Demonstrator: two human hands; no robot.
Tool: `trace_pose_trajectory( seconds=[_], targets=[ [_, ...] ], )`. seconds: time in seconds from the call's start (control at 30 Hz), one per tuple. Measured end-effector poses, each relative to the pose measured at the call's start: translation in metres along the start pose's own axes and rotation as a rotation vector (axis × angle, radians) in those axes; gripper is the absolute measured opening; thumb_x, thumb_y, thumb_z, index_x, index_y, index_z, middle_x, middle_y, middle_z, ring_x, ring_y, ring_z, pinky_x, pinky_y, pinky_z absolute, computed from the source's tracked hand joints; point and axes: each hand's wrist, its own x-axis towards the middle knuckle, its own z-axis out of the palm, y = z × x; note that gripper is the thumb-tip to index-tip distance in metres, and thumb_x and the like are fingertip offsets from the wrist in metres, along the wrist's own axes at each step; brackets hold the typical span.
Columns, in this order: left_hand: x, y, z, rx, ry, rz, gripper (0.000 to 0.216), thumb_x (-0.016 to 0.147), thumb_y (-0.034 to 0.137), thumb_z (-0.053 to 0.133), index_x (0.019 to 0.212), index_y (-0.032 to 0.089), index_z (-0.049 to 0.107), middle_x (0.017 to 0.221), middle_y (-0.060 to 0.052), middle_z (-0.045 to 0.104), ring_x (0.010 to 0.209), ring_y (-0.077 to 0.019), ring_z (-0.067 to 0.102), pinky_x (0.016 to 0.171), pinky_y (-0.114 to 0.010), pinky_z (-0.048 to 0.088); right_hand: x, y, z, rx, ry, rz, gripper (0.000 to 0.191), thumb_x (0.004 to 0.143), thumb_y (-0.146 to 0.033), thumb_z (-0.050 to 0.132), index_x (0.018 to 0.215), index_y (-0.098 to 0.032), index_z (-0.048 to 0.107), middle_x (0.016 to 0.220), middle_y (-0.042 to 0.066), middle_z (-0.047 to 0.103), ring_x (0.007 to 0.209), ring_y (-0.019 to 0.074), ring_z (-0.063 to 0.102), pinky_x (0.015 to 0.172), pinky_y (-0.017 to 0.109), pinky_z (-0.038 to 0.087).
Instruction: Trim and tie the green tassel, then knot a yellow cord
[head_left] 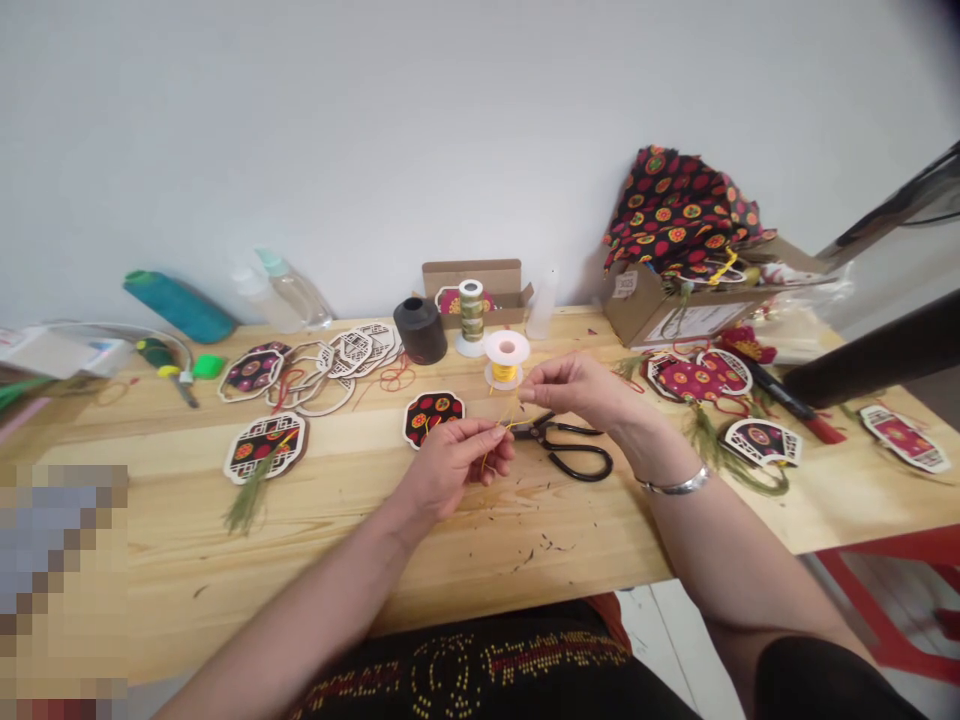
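- Left hand (pixel 466 455): my fingers pinch thin yellow thread (pixel 513 424).
- Right hand (pixel 566 385): my fingers pinch it too.
- Best I keep light tension, strands untangled.

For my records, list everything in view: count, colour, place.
Table: one, pale wood, beneath
Bottles: three, translucent, back
Cones: two, teal and dark, back
Reels: two, yellow and green, centre
Cardboard boxes: two, brown, back
Fabric: one, black-red, right box
Wooden frames: several, pale, left
Patterned ornaments: several, multicoloured, throughout
Scissors: one, black, centre
Screwdriver: one, green, left
Marker: one, black-red, right
Other clutter: uncounted, mixed, sides
Cord: uncounted, yellow, both hands
Left grip: one, bare, centre
Right grip: one, bare, centre
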Motion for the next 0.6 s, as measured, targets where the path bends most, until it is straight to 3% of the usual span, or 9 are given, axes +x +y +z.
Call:
trace_pose_trajectory(
  seconds=[0.2,0.43,0.6],
  targets=[
    [0.0009,0.0001,0.0002,-0.022,0.003,-0.018,0.016,0.071,0.028,0.071,0.071,0.012,0.067,0.063,-0.003,0.066,0.050,-0.0087,0.059,0.042,-0.017,0.037,0.0046,0.0029,0.0019,0.222,0.176,0.009,0.027,0.069,-0.038,0.069,0.069,-0.014,0.058,0.051,-0.008,0.035,0.045,0.0036,0.024,0.044,0.023,0.012],
    [0.0002,0.0005,0.0019,0.012,0.008,-0.003,0.017,0.071,0.028,0.070,0.070,0.012,0.068,0.062,-0.003,0.065,0.047,-0.0082,0.056,0.042,-0.018,0.036,0.0030,0.0029,0.0001,0.187,-0.015,0.075,0.030,0.070,-0.041,0.069,0.067,-0.013,0.060,0.055,-0.003,0.052,0.044,0.0031,0.031,0.041,0.022,0.014],
    [-0.0010,0.0004,0.0028,0.053,0.015,-0.004,0.016,0.071,0.028,0.069,0.070,0.012,0.068,0.057,-0.002,0.063,0.043,-0.0075,0.053,0.041,-0.019,0.036,0.0036,0.0059,-0.0031,0.032,-0.017,0.121,0.025,0.069,-0.037,0.071,0.075,-0.013,0.067,0.051,-0.005,0.049,0.044,0.0034,0.031,0.041,0.021,0.018]
  ],
)
